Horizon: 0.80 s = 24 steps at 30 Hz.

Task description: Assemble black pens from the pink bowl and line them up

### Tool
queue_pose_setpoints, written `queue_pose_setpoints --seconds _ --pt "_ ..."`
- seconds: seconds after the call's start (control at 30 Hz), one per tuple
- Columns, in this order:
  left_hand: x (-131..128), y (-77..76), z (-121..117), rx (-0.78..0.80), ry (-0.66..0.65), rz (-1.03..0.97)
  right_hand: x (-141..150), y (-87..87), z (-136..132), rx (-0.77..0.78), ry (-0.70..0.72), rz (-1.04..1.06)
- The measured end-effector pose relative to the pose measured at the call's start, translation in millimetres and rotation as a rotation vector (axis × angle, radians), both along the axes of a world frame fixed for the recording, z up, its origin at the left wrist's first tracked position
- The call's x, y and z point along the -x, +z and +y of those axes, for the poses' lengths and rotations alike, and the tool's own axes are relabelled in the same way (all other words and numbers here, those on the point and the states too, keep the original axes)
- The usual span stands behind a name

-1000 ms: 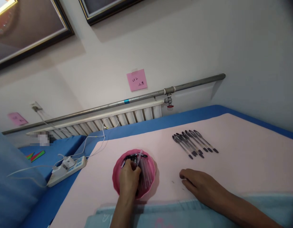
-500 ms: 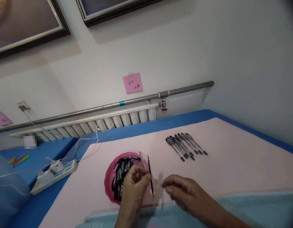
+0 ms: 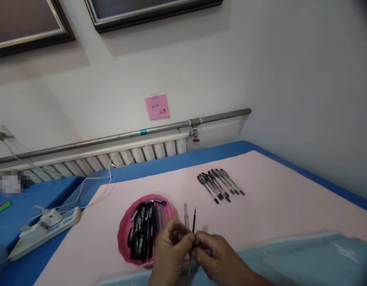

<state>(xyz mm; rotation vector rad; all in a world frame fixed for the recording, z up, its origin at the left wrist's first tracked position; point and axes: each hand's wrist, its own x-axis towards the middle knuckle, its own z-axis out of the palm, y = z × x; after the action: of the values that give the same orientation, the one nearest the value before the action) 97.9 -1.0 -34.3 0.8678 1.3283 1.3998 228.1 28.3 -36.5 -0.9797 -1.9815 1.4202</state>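
My left hand (image 3: 173, 250) is closed, its fingers around a clear pen barrel (image 3: 186, 212) that sticks up above them. Beside the barrel stands a black-tipped pen refill (image 3: 194, 219), pinched by my right hand (image 3: 215, 254), whose fingertips meet those of the left. The lower parts of barrel and refill are mostly hidden by fingers. A pink scalloped basket (image 3: 123, 238) lies just left of my left hand, holding black pen caps (image 3: 138, 238) and clear barrels (image 3: 160, 216). Farther back on the right, several capped black pens (image 3: 221, 184) lie in a row.
Pink paper (image 3: 269, 198) covers the blue table (image 3: 171, 163). A light-blue cloth (image 3: 290, 258) lies along the near edge. On the left are a power strip (image 3: 61, 226) with plugs and white cables. A radiator (image 3: 147, 153) and pipe (image 3: 118, 137) run along the wall.
My right hand has moved left to the refill and closed on it, meeting my left hand. The view has shifted a little, so the basket and pens appear farther left.
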Motion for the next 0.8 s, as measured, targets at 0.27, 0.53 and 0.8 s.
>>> queue_pose_setpoints --seconds 0.27,0.53,0.8 --pt "-7 -1.3 -5 -0.022 -0.043 0.191 -29 25.0 30 0.195 -0.328 0.304" --pt "-10 -11.1 -6 -0.040 -0.131 0.431 -43 40.0 29 0.174 -0.381 0.644" --pt "-10 -9.3 -7 -0.035 -0.154 0.543 -41 39.8 21 0.125 -0.317 0.539"
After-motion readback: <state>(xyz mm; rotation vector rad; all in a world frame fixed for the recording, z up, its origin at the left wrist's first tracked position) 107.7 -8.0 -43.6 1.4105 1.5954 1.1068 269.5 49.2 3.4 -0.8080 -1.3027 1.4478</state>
